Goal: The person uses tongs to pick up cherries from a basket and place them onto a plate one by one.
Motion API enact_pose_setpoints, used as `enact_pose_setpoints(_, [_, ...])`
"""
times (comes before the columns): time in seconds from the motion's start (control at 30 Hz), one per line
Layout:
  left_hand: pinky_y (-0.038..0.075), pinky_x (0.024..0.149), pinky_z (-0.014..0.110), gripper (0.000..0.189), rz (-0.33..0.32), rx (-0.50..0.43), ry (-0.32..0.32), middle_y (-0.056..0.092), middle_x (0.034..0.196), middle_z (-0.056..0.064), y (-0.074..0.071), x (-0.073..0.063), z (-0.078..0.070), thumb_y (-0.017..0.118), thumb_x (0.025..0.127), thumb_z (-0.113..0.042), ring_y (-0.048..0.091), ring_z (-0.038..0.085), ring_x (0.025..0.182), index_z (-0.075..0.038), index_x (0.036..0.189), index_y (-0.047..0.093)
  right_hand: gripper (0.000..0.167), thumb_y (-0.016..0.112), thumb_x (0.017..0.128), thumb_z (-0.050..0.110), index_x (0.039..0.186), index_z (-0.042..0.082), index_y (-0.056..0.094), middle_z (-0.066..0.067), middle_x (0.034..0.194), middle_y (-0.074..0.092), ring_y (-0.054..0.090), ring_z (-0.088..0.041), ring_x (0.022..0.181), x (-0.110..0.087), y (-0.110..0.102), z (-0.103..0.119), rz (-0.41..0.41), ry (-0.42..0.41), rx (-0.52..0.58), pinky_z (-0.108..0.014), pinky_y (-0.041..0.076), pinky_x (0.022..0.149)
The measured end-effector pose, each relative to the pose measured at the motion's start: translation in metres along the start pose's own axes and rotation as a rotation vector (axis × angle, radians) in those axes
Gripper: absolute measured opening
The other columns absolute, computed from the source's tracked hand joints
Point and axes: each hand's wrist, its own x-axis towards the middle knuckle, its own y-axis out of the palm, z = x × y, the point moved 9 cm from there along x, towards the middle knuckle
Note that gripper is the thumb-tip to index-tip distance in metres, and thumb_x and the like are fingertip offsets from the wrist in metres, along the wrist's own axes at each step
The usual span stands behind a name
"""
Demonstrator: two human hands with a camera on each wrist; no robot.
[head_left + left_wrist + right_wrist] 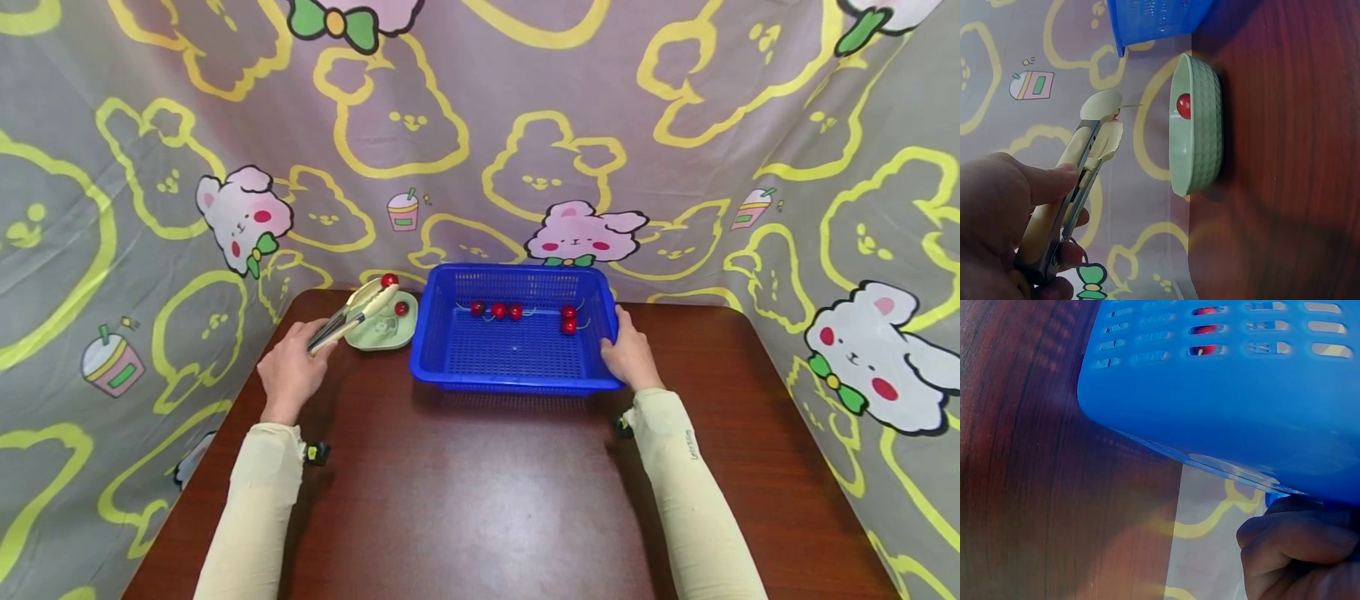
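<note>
My left hand [294,367] grips a pair of tongs [1063,200], thumb along the upper arm. Between the cream tips of the tongs sits a red cherry [389,281], its stem sticking out in the left wrist view. The tips are raised above a pale green dish [363,340], where another cherry [1184,106] lies. On the other side, my right hand [633,350] grips the right rim of a blue plastic basket [517,385]. Inside the basket, three cherries [498,311] lie in a row and two more cherries [569,327] lie at the right, with stems.
The dish stands just left of the basket on a dark brown wooden table [465,500]. A patterned cloth [480,100] hangs around the back and sides of the table, close behind the basket.
</note>
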Motion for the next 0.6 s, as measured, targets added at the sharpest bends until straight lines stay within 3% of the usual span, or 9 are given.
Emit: enact_pose_setpoints(0.6, [0.046,0.072,0.058,0.040,0.056,0.015,-0.031,0.067,0.122,0.012,0.015,0.001,0.018,0.071,0.097,-0.028,0.068,0.043,0.099,-0.017,0.135,0.066,0.072,0.049,0.102,0.014,0.164,0.000,0.014,-0.040,0.151,0.042,0.048,-0.059,0.134,-0.003,-0.003,0.001,-0.005,-0.009,-0.002,-0.066,0.038,0.112])
